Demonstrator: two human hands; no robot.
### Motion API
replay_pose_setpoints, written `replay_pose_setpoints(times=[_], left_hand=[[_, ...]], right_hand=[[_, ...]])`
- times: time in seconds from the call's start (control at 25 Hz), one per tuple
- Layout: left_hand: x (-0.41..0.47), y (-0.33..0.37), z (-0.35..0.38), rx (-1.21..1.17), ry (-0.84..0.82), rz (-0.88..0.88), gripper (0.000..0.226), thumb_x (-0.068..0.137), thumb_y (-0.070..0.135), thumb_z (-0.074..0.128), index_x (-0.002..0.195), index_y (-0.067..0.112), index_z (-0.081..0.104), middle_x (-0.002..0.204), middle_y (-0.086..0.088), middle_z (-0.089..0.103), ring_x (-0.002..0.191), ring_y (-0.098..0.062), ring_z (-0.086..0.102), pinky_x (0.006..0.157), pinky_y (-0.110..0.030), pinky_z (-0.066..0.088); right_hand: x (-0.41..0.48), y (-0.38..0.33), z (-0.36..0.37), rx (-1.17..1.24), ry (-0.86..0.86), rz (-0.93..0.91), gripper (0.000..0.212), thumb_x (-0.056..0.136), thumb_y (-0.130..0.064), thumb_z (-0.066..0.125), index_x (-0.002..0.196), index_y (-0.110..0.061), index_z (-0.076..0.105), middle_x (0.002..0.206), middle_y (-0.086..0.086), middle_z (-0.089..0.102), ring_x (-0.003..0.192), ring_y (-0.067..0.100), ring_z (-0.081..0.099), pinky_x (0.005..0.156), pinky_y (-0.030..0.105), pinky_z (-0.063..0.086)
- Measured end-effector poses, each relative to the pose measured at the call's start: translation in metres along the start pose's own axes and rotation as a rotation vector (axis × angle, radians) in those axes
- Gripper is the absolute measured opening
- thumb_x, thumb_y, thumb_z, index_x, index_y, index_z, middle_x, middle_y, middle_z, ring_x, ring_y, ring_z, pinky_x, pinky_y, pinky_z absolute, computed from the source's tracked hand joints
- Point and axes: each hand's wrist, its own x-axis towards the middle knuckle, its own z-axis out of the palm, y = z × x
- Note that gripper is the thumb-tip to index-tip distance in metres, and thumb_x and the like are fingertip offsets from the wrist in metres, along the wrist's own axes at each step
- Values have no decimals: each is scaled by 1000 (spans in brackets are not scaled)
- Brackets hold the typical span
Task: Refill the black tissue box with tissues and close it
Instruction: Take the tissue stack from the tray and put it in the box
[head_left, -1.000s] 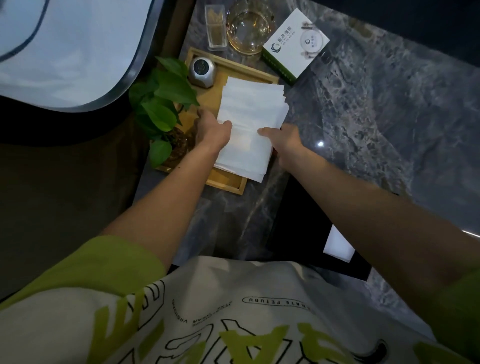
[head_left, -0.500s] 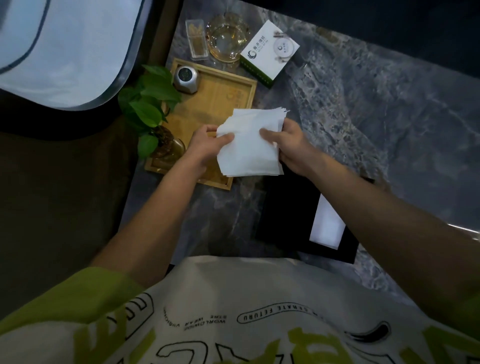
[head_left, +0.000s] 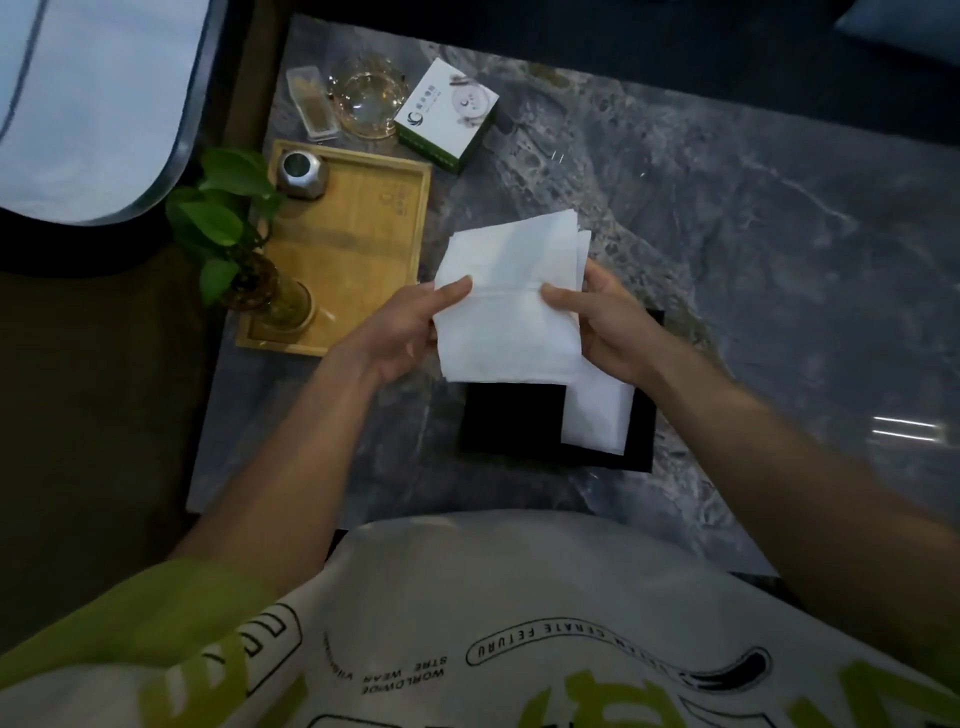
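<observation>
The left hand (head_left: 400, 332) and right hand (head_left: 608, 327) are pinching the tissue stack (head_left: 511, 312) by its side edges, thumbs on top. It is hovering over the far edge of the black box (head_left: 511, 421), which is lying just nearer, closest to the right hand.

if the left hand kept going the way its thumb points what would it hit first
The left hand grips the tissue stack, thumb aimed right across it. Straight on, it would probably meet the right hand holding the stack's opposite edge, though depth is unclear.
</observation>
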Motion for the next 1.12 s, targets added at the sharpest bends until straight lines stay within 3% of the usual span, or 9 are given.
replay_pose_setpoints(times=[0.08,0.28,0.4,0.6,0.8,1.12], left_hand=[[-1,-6,16,-46,-32,82,25,93,21,59,115,9,65,107,-7,72,94,-23,69,86,-41,54],[-11,-24,63,-18,-74,108,25,93,9,57,117,13,62,104,-2,74,89,-18,72,71,-32,59],[-16,-34,87,-12,-67,125,37,92,4,57,128,11,56,113,-5,71,97,-20,70,75,-34,59],[-27,-52,121,0,-39,134,47,90,3,60,135,15,51,128,-10,64,113,-29,64,86,-45,57],[-34,-67,152,-15,-8,118,48,93,3,57,137,20,51,130,-5,64,116,-25,63,90,-43,56],[-44,-79,159,-57,32,108,50,95,1,53,138,26,51,130,0,64,117,-22,63,91,-40,56]], right_hand=[[-15,1,-14,22,-12,-7,41,92,3,56,128,-15,53,119,5,69,104,23,69,80,41,59],[-46,7,-60,30,-27,-35,49,89,2,57,136,-12,49,131,13,62,112,29,64,90,45,56],[-61,7,-84,31,-9,-19,49,89,0,60,135,-15,51,128,10,64,111,28,65,93,47,53],[-86,9,-118,-6,-96,-1,53,91,1,57,138,-22,46,129,5,63,114,26,64,85,45,57],[-100,19,-156,-59,-173,52,70,89,5,57,146,-31,36,139,8,55,122,30,59,92,51,54],[-103,19,-163,-58,-166,64,66,90,7,56,145,-25,39,138,11,56,122,31,59,89,45,56]])
